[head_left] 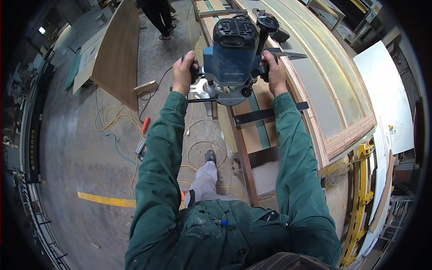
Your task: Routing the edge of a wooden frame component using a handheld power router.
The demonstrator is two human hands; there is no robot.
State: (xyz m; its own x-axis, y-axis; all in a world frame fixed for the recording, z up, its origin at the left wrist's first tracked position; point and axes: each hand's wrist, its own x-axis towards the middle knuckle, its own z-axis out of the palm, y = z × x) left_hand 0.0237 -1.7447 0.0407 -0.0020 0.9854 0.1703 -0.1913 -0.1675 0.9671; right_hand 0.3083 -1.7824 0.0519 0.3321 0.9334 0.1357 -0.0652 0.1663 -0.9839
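A blue and black plunge router [234, 54] is held out in front of me at arm's length. My left hand [183, 74] wraps round its left side handle, and my right hand [273, 74] grips the handle on the other side. Its base [230, 98] is over a long wooden workpiece [255, 118] with a greenish stripe. Whether the base touches the wood I cannot tell, and the bit is hidden. A dark metal crossbar [265, 114] lies across the workpiece, just nearer to me than the router.
Wooden frames [335, 90] lie on the right, beside a white sheet [382, 90]. A large wood panel [114, 58] leans at the left. Yellow cords [110, 118] and a red-handled tool [145, 124] lie on the concrete floor. Another person [158, 20] stands at the far end.
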